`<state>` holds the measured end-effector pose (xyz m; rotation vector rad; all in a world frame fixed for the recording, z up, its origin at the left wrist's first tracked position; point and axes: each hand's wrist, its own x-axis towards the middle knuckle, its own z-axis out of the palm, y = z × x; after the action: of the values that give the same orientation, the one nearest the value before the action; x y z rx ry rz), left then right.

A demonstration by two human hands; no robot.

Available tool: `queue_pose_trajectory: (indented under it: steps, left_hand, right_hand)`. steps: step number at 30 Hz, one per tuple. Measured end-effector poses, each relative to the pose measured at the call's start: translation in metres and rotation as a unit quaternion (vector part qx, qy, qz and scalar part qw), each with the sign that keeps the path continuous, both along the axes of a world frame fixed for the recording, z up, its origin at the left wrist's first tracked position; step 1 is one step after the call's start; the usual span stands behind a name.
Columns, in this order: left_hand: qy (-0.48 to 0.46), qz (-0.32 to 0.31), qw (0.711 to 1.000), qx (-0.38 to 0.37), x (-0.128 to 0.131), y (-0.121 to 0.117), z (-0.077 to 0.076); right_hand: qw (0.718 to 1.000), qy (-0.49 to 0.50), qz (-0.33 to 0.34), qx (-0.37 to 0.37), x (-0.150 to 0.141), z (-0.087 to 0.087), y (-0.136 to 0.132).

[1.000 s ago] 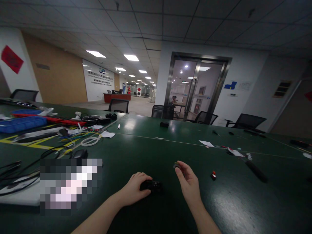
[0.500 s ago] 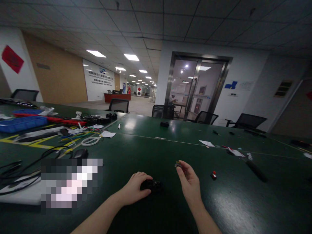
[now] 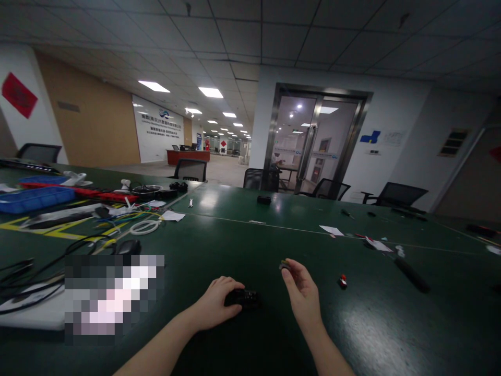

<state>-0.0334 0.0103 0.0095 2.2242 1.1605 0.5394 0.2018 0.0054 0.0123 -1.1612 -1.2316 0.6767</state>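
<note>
Left grip [image 3: 219,303] clasps a black object [image 3: 246,298]; right grip [image 3: 303,289] pinches a small piece [image 3: 284,265]; right of that lies a red item [image 3: 343,282].

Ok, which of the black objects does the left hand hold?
The black object at centre front, gripped by the left hand; the far block and the long rod lie untouched.

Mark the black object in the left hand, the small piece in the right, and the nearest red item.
Black object [image 3: 248,298], head view: exposed right part.
Small piece [image 3: 284,265], head view: visible middle.
Red item [image 3: 343,281], head view: its middle.
</note>
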Motion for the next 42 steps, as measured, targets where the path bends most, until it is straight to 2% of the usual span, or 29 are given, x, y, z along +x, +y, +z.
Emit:
queue_pose_trajectory:
  steps: [8, 16, 24, 32, 42]
  left_hand:
    - [0.001, 0.007, 1.000, 0.016, 0.001, 0.002, -0.005]
    - [-0.002, 0.008, 1.000, 0.017, 0.002, 0.000, -0.002]
    - [-0.006, 0.006, 1.000, 0.011, 0.001, 0.001, -0.004]
    - [-0.009, 0.006, 1.000, 0.012, 0.002, 0.001, -0.002]
    - [-0.005, 0.010, 1.000, 0.019, 0.005, 0.000, 0.000]
  right_hand:
    - [1.000, 0.004, -0.005, 0.008, -0.002, 0.001, -0.001]
    - [1.000, -0.017, 0.003, 0.009, 0.000, -0.001, 0.000]
    - [0.999, -0.050, 0.014, 0.013, -0.004, 0.005, -0.005]
    - [0.993, -0.105, 0.057, -0.022, -0.009, 0.011, -0.010]
    - [0.976, -0.159, 0.133, -0.066, -0.018, 0.002, -0.011]
